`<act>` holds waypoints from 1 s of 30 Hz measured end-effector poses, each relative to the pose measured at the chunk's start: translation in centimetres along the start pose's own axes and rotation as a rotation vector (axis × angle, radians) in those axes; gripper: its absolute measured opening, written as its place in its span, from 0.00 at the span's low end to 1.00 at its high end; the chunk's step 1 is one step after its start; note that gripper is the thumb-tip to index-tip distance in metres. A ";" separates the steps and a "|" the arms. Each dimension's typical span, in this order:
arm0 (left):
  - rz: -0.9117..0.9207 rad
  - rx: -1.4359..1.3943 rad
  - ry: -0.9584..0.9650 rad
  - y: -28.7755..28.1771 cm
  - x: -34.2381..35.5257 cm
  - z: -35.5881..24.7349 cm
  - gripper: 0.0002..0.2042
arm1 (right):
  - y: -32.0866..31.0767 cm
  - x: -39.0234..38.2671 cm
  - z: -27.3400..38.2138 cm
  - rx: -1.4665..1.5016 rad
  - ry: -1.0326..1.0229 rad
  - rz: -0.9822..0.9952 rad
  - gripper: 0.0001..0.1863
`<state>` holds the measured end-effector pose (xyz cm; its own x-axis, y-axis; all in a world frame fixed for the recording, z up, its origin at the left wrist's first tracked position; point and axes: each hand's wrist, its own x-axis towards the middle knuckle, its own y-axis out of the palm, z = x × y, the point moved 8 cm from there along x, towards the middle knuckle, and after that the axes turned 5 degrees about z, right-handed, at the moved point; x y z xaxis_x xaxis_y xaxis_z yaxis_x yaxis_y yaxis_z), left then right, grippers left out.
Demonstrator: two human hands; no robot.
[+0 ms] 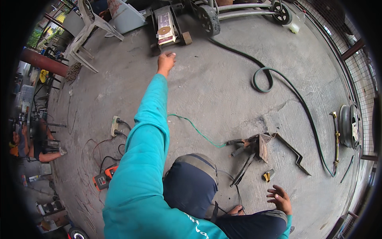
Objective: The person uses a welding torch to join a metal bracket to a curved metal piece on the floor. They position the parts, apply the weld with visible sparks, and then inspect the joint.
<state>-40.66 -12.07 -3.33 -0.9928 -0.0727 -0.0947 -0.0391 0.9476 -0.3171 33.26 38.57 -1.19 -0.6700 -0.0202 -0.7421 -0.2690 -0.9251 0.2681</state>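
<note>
My left hand [166, 63], at the end of a stretched-out teal sleeve, has its fingers curled together just short of a long cardboard box [166, 24]. Anything between those fingertips is too small to make out. A brown round disc [163, 30] lies on the box, which rests on a low dark metal frame [153, 28]. Beside my right knee, my right hand [281, 200] is open, fingers bent and apart, touching nothing. Near it on the floor are a small yellow-and-grey object [268, 175], a rusty metal bracket piece [262, 148] and a bent metal bar [292, 151].
A black hose [298, 93] loops across the floor to a brass torch [336, 139] beside a wheel rim [350, 126]. On the left are a power strip [114, 126], an orange-and-black machine [102, 181], a plastic chair [85, 36] and another person's leg [49, 156].
</note>
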 end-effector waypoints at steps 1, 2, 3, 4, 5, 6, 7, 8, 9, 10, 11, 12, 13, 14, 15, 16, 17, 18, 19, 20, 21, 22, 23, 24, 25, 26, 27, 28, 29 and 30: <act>-0.053 -0.113 -0.012 -0.2 1.6 0.9 0.19 | -1.8 -1.9 -0.4 -0.011 0.016 -0.139 0.39; -0.101 -0.227 -0.015 0.1 3.0 1.3 0.17 | -3.8 -4.1 -1.5 -0.015 0.020 -0.281 0.37; -0.125 -0.283 -0.052 -0.4 4.5 1.9 0.14 | -5.5 -5.9 -2.5 -0.033 0.040 -0.419 0.36; -0.146 -0.370 -0.054 -0.4 6.3 2.4 0.14 | -7.8 -8.4 -4.3 -0.044 0.054 -0.563 0.35; -0.163 -0.455 -0.058 -0.3 8.3 2.7 0.13 | -9.1 -10.8 -6.5 -0.061 0.096 -0.605 0.34; -0.185 -0.535 -0.063 -0.3 10.0 3.2 0.12 | -11.5 -12.9 -9.4 -0.077 0.141 -0.640 0.33; -0.202 -0.601 -0.056 1.6 11.4 2.9 0.10 | -12.8 -14.9 -11.8 -0.076 0.190 -0.701 0.31; -0.279 -0.696 -0.071 4.2 12.3 3.1 0.08 | -12.9 -15.8 -13.4 0.010 0.119 -0.737 0.31; -0.424 -0.765 -0.100 4.1 14.2 4.8 0.05 | -11.6 -18.2 -16.2 0.103 0.051 -0.789 0.30; -0.547 -0.682 -0.089 2.3 16.2 5.9 0.03 | -11.2 -19.1 -18.4 0.183 -0.023 -0.819 0.29; -0.553 -0.644 -0.113 4.0 16.6 8.1 0.03 | -9.3 -22.1 -20.1 0.214 -0.006 -0.889 0.29; -0.424 -0.743 -0.012 2.0 18.8 10.1 0.05 | -8.0 -22.1 -20.3 0.208 0.030 -0.917 0.29; -0.351 -0.739 -0.019 -0.4 21.5 11.5 0.07 | -7.0 -22.1 -20.6 0.187 0.087 -0.940 0.30; -0.296 -0.729 -0.031 -4.3 24.4 11.9 0.10 | -7.4 -20.1 -20.5 0.165 0.132 -0.936 0.30; -0.246 -0.710 -0.042 -6.8 27.2 11.5 0.14 | -7.2 -19.2 -21.3 0.163 0.157 -0.943 0.30; -0.201 -0.678 -0.047 -6.4 29.0 10.9 0.19 | -6.4 -18.9 -23.8 0.183 0.188 -0.957 0.30; -0.188 -0.614 -0.030 -6.4 30.1 10.5 0.23 | -5.3 -18.9 -25.8 0.203 0.210 -0.973 0.30; -0.238 -0.441 -0.007 -4.5 28.9 11.6 0.22 | -4.0 -19.7 -26.8 0.208 0.250 -1.000 0.30; -0.297 -0.257 0.003 -3.0 27.4 12.7 0.22 | -2.7 -20.5 -27.4 0.205 0.286 -1.020 0.30; -0.368 -0.075 0.003 -2.1 25.7 13.2 0.23 | -1.7 -21.5 -27.7 0.199 0.316 -1.036 0.31; -0.417 0.091 -0.005 -2.5 25.4 12.6 0.26 | -1.2 -21.2 -28.3 0.198 0.328 -1.034 0.31; -0.450 0.281 -0.021 -3.4 25.7 11.5 0.28 | -1.1 -20.7 -29.1 0.193 0.338 -1.029 0.31; -0.481 0.490 -0.056 -4.4 26.2 10.5 0.31 | -1.1 -20.2 -29.8 0.184 0.345 -1.022 0.31; -0.509 0.642 -0.079 -5.2 26.7 9.2 0.33 | -1.4 -19.6 -30.4 0.173 0.350 -1.011 0.31; -0.522 0.733 -0.085 -5.6 26.8 8.4 0.35 | -1.6 -19.2 -31.0 0.162 0.360 -1.004 0.31; -0.523 0.781 -0.083 -5.7 26.8 8.2 0.38 | -1.9 -18.9 -31.5 0.145 0.370 -0.995 0.32; -0.488 0.736 -0.022 -4.9 25.5 8.8 0.37 | -2.0 -19.0 -31.6 0.118 0.397 -0.995 0.32; -0.504 0.768 0.000 -5.4 26.0 7.7 0.36 | -2.9 -18.6 -31.9 0.092 0.395 -0.983 0.32; -0.522 0.800 0.018 -5.8 26.3 6.9 0.36 | -4.0 -17.9 -32.0 0.064 0.396 -0.966 0.32; -0.548 0.837 0.027 -6.9 26.4 7.0 0.35 | -5.5 -17.0 -31.8 0.022 0.400 -0.951 0.32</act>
<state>-65.80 -22.71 -10.29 -0.8643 -0.4170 0.2812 -0.4101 0.2606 -0.8740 68.10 31.94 -9.61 0.1048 0.5880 -0.8020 -0.5827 -0.6172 -0.5287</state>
